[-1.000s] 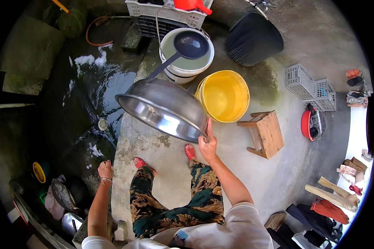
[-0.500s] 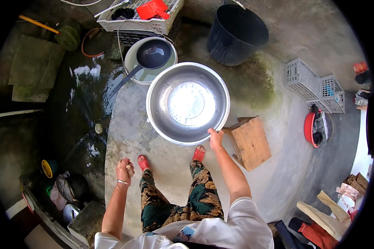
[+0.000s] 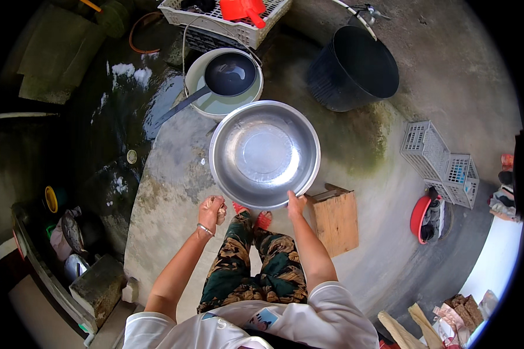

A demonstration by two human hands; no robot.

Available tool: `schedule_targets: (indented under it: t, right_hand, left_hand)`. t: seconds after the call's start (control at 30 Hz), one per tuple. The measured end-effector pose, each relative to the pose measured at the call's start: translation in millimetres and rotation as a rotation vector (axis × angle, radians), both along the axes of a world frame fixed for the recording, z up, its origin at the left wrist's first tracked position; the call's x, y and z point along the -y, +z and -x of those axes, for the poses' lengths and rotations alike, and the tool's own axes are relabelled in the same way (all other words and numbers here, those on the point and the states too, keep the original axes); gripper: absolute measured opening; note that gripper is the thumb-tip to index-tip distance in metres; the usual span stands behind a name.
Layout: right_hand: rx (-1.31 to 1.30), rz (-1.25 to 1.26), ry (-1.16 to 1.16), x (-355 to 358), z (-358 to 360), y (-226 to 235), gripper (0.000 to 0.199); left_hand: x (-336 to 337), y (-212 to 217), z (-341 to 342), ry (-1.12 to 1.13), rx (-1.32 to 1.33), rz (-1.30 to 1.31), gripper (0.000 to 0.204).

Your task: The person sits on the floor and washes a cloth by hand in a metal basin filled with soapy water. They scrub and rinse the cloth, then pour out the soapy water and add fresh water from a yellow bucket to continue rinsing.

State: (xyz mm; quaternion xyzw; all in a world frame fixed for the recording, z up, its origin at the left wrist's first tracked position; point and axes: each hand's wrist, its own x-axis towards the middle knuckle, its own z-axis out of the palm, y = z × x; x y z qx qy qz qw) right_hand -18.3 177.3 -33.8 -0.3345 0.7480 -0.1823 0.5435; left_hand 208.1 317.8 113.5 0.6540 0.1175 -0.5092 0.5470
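A wide, shiny metal basin [image 3: 265, 156] is held out in front of me with nothing inside it. My right hand [image 3: 296, 205] grips its near rim, on the right side. Just below the rim's near left, my left hand [image 3: 212, 212] is closed around a small crumpled beige wad [image 3: 222, 213]; its kind is not clear. Beyond the basin stands a white bucket [image 3: 215, 108] of cloudy liquid. A dark long-handled ladle [image 3: 230, 74] lies across the bucket, its handle sticking out to the left.
A wooden stool [image 3: 335, 224] stands close by my right hand. Farther back are a large black bucket [image 3: 332, 81] and a pale crate [image 3: 256, 36] with a red scoop [image 3: 243, 10]. Grey baskets [image 3: 423, 145] and a red tub [image 3: 419, 218] are right; wet, dark floor lies left.
My left hand with the beige wad has come up and right, close to the basin's near rim. The view has shifted, and my feet are closer together. My right hand keeps its grip.
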Motion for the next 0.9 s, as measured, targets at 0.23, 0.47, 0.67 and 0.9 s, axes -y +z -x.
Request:
schedule_targets:
  t: [0.23, 0.47, 0.67, 0.9]
  right_hand:
    - [-0.442, 0.420, 0.449, 70.9, -66.9, 101.4, 0.074]
    - [-0.034, 1.029, 0.793, 257.3, -230.4, 137.0, 0.055]
    - [-0.151, 1.258, 0.992, 388.1, -369.9, 67.4, 0.056]
    - [-0.447, 0.799, 1.284, 449.3, -452.9, 41.3, 0.050]
  left_hand:
    - [53.9, -24.4, -7.6, 0.156, -0.091, 0.091, 0.023]
    - [114.8, -36.0, -2.1, 0.274, 0.044, -0.085, 0.056]
    - [127.9, -96.1, 30.5, 0.444, 0.124, -0.160, 0.044]
    - [172.7, -147.7, 75.2, 0.390, 0.534, -0.290, 0.030]
